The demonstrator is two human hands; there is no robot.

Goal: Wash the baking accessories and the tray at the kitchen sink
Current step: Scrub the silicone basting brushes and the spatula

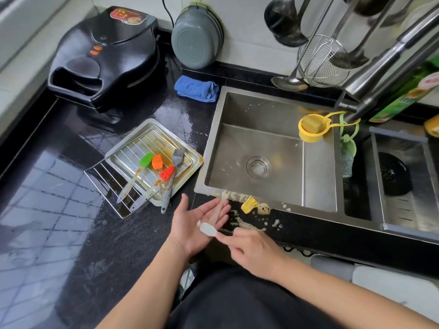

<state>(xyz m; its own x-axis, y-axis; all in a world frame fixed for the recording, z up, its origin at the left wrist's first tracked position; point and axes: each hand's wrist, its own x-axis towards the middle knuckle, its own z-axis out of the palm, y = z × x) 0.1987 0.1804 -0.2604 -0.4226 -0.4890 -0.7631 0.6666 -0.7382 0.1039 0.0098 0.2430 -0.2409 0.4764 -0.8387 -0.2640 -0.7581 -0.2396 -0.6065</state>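
Brush handle [215, 216] across open left palm [192, 224]; right fingers [228, 238] pinch it.

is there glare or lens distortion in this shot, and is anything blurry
Head view: window glare reflects as a tiled pattern on the wet black countertop; wide-angle bending curves the faucet and counter edges; the translucent brush handle lying across the left hand looks soft.

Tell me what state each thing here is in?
Tray: greasy, on the counter.
Rack: across the tray, holding four brushes.
Yellow brush head: detached, soapy, at the sink edge.
Handle: across the open left hand, pinched by the right hand.
Sink: empty, foam-flecked.
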